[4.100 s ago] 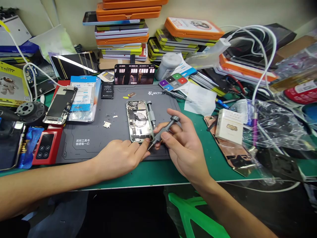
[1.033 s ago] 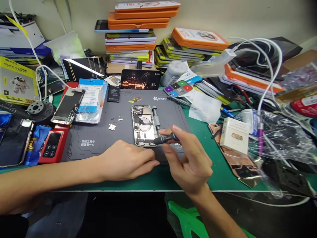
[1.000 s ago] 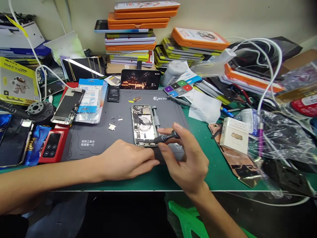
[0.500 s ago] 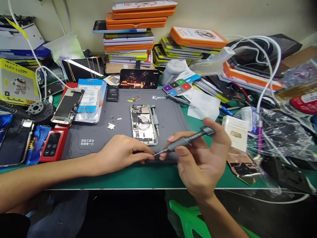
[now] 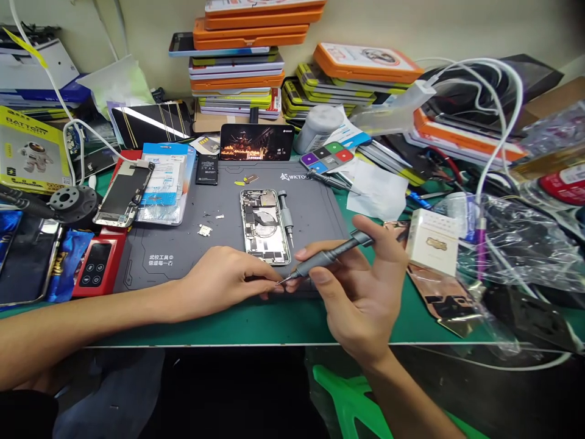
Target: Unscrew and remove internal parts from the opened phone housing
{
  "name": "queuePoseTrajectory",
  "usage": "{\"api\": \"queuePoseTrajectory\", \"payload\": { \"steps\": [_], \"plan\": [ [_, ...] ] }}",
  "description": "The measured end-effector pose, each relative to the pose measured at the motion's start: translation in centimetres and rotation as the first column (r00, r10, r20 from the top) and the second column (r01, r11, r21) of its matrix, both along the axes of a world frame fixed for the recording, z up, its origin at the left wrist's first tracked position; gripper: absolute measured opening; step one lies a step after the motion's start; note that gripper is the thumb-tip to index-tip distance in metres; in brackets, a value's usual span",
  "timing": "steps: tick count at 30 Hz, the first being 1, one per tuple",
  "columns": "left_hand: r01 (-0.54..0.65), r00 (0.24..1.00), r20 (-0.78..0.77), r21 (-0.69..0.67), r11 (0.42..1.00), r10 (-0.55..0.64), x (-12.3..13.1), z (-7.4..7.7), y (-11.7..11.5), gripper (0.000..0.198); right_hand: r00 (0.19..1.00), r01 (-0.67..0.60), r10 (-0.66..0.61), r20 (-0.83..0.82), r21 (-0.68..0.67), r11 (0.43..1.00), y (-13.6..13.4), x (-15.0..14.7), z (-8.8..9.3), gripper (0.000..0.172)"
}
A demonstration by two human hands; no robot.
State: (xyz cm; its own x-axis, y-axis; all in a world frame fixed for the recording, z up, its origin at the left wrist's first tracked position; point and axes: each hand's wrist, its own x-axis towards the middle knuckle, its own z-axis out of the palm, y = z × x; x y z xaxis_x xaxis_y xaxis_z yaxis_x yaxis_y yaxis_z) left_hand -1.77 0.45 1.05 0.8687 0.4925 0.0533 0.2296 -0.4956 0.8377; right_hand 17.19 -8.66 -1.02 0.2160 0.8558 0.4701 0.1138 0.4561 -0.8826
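An opened phone (image 5: 264, 225) with bare internals lies on the grey repair mat (image 5: 183, 244). My right hand (image 5: 361, 292) grips a grey precision screwdriver (image 5: 326, 257), tip pointing left just below the phone's bottom edge. My left hand (image 5: 223, 280) rests on the mat, its fingertips pinched together right at the screwdriver tip; whatever they hold is too small to see. A second grey screwdriver (image 5: 286, 216) lies beside the phone's right edge.
A detached screen (image 5: 123, 193) and blue packets (image 5: 162, 180) lie left of the mat. A lit phone (image 5: 256, 141) stands behind it. Stacked orange cases (image 5: 242, 55), white cables (image 5: 493, 122), a white box (image 5: 429, 241) and plastic bags crowd the back and right.
My right hand pulled the screwdriver off the phone and swung its handle up to the right. The tip now meets my left fingertips below the phone.
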Motion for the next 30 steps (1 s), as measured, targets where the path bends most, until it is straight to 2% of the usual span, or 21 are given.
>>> {"api": "queuePoseTrajectory", "payload": {
  "steps": [8,17,30],
  "plan": [
    [-0.010,0.999,-0.045,-0.038,0.999,0.009,0.11,0.20,0.03,0.013,0.997,0.056,-0.057,-0.051,-0.027,0.998,0.01,-0.06,0.08,0.062],
    [-0.006,0.999,-0.033,-0.046,0.999,0.004,0.19,0.31,0.06,0.013,0.998,0.016,-0.018,-0.058,-0.027,1.000,-0.16,0.01,0.07,0.062],
    [-0.004,0.999,-0.038,0.018,1.000,0.005,0.23,0.13,0.02,0.013,0.999,0.015,-0.016,-0.052,-0.015,1.000,-0.17,0.09,-0.06,0.063]
  ]
}}
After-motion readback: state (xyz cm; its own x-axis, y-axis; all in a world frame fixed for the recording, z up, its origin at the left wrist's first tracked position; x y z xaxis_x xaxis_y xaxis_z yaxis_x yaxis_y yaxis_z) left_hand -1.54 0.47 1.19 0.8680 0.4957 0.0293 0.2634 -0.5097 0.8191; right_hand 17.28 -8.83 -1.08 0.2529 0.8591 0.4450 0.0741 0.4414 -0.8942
